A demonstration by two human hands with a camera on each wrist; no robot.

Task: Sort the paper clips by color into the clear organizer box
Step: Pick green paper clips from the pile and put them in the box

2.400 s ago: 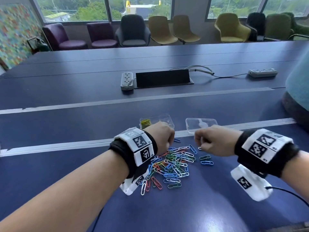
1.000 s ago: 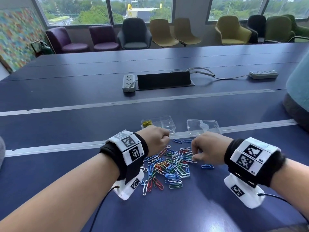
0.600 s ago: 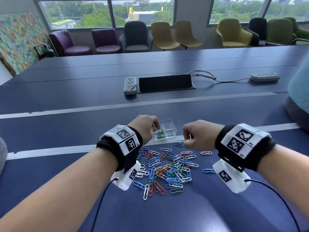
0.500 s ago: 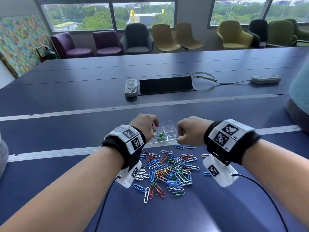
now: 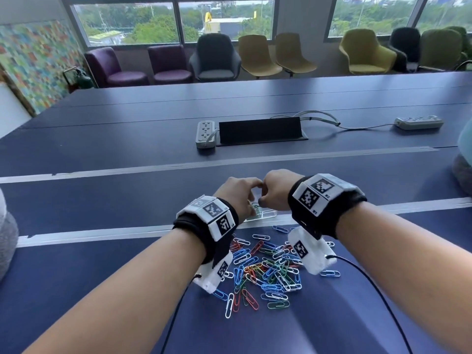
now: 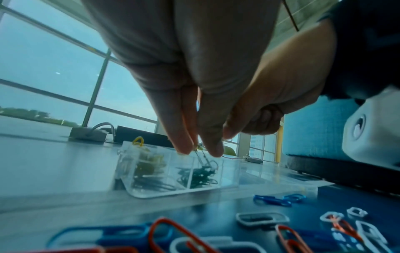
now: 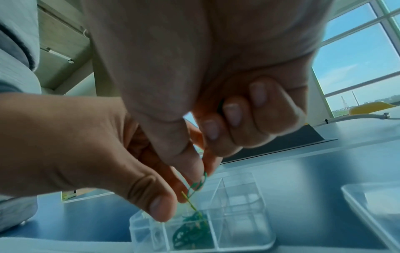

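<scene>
The clear organizer box (image 5: 265,215) sits on the table just beyond a pile of mixed-colour paper clips (image 5: 265,272). Both hands meet above it. My right hand (image 7: 200,171) pinches a green paper clip (image 7: 200,182) between thumb and forefinger. My left hand (image 6: 201,149) pinches the lower end of the same dangling green clips (image 6: 202,158) over the box's green compartment (image 7: 192,232). Yellow clips (image 6: 149,160) fill the neighbouring compartment, and the right compartments (image 7: 240,222) look empty. In the head view the hands (image 5: 256,200) hide most of the box.
The box's clear lid (image 7: 378,205) lies to the right of it. Farther back are two power strips (image 5: 204,130) (image 5: 419,122) and a black cable flap (image 5: 260,130). Another person's clothing (image 5: 464,149) shows at the right edge. Chairs line the windows.
Both hands have left the clip pile and moved forward over the box, coming together above the green compartment. The right hand shifted left, hiding the lid in the head view.
</scene>
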